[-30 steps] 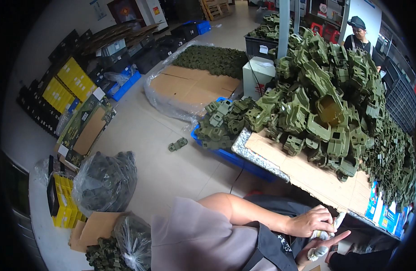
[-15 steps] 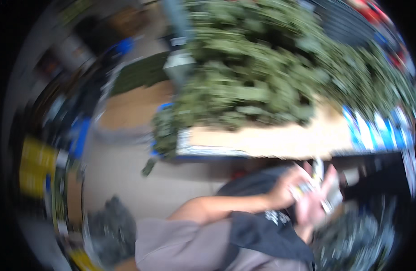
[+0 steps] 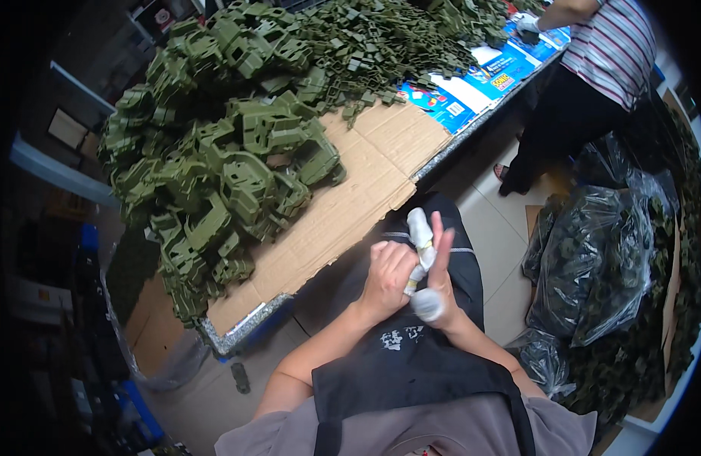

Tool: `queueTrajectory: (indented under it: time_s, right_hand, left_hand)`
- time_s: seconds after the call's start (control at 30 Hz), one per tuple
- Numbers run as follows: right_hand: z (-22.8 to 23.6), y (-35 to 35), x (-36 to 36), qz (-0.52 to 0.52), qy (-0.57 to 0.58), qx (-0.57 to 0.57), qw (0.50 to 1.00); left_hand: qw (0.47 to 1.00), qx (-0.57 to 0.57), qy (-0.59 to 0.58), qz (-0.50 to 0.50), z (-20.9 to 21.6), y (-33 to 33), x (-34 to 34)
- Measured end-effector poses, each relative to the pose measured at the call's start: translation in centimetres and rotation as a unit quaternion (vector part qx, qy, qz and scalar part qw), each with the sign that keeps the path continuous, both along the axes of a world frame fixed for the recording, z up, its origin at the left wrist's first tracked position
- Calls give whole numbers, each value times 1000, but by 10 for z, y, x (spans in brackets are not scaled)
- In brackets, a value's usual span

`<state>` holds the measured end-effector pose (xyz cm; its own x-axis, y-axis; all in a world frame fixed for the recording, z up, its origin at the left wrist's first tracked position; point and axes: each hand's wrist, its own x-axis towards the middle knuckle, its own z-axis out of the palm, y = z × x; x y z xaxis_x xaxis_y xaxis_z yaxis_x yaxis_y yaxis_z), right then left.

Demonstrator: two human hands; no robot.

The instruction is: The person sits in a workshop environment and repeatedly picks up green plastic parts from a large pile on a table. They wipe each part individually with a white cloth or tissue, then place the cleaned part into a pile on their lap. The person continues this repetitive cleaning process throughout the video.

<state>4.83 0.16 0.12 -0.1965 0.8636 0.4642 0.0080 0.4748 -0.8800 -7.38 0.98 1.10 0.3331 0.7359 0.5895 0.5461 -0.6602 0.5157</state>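
My left hand [image 3: 388,275] is closed just above my apron, its fingers curled against a strip of white tape with yellowish bands [image 3: 415,281]. Beside it, my right hand [image 3: 442,285] holds its fingers stretched upward. White tape [image 3: 420,228] wraps one of the right hand's digits up to the tip. A blurred, round white piece [image 3: 426,305] sits at the right hand's base; whether it is a roll or more wrapping, I cannot tell. Both hands touch around the tape, in front of the table's cardboard edge.
Piles of green moulded plastic parts [image 3: 244,175] cover the cardboard-topped table [image 3: 328,228]. Another person [image 3: 605,61] in a striped top stands at the far right, one gloved hand [image 3: 528,24] over the table. Clear plastic bags of dark parts [image 3: 594,266] fill the right side. One green part [image 3: 240,378] lies on the floor.
My view has swung to the right and sharpened, bringing the other person and the bags into sight. My hands remain together at the white tape, the left now curled more tightly.
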Motion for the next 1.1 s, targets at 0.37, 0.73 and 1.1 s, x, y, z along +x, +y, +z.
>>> queueTrajectory:
  time_s: [0.37,0.73,1.1]
  right_hand:
    - [44,1,27,87,-385,146,907]
    - [22,-1,37,112,-231,109,960]
    - [-6,-5,-9,72,-147,170,972]
  left_hand:
    - [994,-55,-86,29,-2,-1,-7]
    - [877,-271,-396,3,0,-31,28]
    - [877,-162,-442,97,7,-30,-11]
